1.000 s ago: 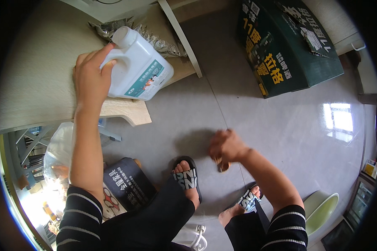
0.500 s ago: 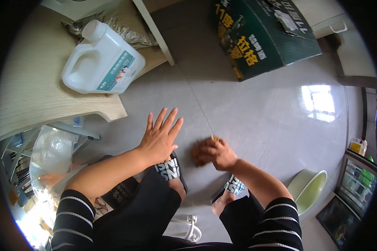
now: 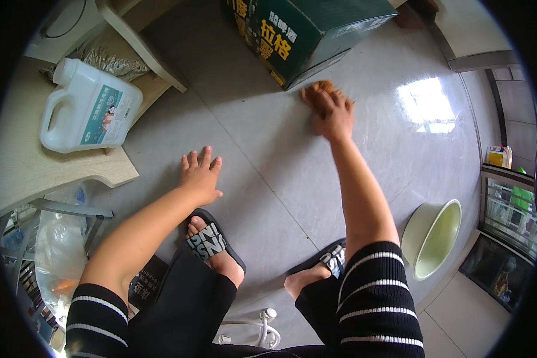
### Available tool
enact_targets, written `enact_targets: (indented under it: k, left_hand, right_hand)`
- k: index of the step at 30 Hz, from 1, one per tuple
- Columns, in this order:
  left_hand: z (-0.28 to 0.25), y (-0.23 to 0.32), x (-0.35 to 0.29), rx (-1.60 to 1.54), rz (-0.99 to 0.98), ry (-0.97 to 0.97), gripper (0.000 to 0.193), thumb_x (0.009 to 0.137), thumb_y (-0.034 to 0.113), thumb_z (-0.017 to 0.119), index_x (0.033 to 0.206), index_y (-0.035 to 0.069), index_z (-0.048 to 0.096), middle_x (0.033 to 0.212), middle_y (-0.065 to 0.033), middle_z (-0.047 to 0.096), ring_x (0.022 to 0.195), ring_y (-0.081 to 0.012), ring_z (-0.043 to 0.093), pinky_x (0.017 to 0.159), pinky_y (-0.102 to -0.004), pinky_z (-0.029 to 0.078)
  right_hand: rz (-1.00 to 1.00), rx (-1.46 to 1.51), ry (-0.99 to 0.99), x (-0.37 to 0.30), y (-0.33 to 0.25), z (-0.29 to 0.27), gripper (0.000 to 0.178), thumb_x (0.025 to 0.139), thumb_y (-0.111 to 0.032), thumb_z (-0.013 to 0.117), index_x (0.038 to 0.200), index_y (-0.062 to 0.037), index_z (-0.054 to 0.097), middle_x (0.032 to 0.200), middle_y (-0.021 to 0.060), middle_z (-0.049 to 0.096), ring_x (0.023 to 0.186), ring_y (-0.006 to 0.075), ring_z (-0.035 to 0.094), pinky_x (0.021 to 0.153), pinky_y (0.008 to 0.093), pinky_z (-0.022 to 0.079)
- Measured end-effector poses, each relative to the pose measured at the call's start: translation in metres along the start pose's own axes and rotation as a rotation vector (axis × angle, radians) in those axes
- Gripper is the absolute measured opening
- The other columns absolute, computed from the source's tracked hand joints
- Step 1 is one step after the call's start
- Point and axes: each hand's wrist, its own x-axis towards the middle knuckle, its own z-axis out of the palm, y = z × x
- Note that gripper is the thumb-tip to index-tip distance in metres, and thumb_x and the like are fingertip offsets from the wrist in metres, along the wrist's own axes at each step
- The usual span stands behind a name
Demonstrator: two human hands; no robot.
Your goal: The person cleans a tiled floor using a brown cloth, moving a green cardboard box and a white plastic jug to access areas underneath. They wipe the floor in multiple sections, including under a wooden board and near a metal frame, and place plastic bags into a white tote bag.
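Stretched far forward, my right hand [image 3: 335, 119] grips a crumpled orange-brown rag [image 3: 326, 87] and presses it on the grey tiled floor [image 3: 262, 137]. The rag lies close to the lower front corner of a dark green cardboard box [image 3: 328, 30]; whether they touch I cannot tell. My left hand [image 3: 200, 180] is open, fingers spread, with nothing in it. It is just ahead of my left slipper [image 3: 207, 241], and I cannot tell whether it rests on the floor. My fingers partly cover the rag.
A white jug [image 3: 89, 107] with a teal label stands on a light wooden board [image 3: 36, 167] at the left. To the right is a pale green basin [image 3: 420, 238]. A plastic bag [image 3: 59, 250] hangs by a metal frame at the lower left. A white hose [image 3: 262, 331] shows between my legs.
My right hand has swept the rag forward and slightly right, from near my feet to the box. The view has shifted, and my left hand stays spread near my left foot.
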Motion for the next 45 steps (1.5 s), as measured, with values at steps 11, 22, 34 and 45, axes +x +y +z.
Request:
enact_targets:
  k: [11,22,34,45]
  left_hand:
    - [-0.003,0.015,0.006,0.038,-0.022,0.074,0.095,0.078,0.045,0.076,0.152,0.011,0.027,0.161,-0.0205,0.011,0.144,-0.0474,0.016,0.115,-0.0644,0.011]
    - [-0.006,0.121,0.043,0.292,0.145,0.122,0.109,0.073,0.047,0.080,0.149,-0.008,0.023,0.155,-0.0346,0.012,0.142,-0.0548,0.015,0.115,-0.0632,0.009]
    - [-0.010,0.129,0.042,0.333,0.081,0.126,0.091,0.078,0.029,0.072,0.149,-0.006,0.028,0.155,-0.0331,0.016,0.140,-0.0544,0.022,0.114,-0.0639,0.012]
    - [-0.014,0.140,0.043,0.367,0.041,0.094,0.113,0.066,0.042,0.084,0.149,-0.006,0.025,0.156,-0.0330,0.015,0.141,-0.0524,0.022,0.115,-0.0631,0.014]
  right_hand:
    - [-0.700,0.440,-0.173,-0.031,0.019,-0.070,0.033,0.071,-0.002,0.067,0.099,-0.0185,0.070,0.099,0.0039,0.068,0.098,0.0258,0.063,0.078,0.0405,0.052]
    - [-0.438,0.070,-0.047,-0.028,0.051,-0.009,0.039,0.075,-0.024,0.068,0.114,-0.0309,0.067,0.114,-0.0018,0.058,0.110,0.0312,0.050,0.081,0.0432,0.051]
    - [-0.569,0.373,-0.125,-0.025,0.115,-0.103,0.064,0.063,-0.007,0.076,0.124,-0.0137,0.059,0.122,0.0017,0.063,0.111,0.0289,0.058,0.104,0.0404,0.041]
    - [-0.503,0.051,-0.271,-0.181,0.097,-0.031,0.073,0.063,-0.021,0.077,0.133,-0.0281,0.057,0.142,-0.0011,0.051,0.129,0.0273,0.045,0.102,0.0491,0.042]
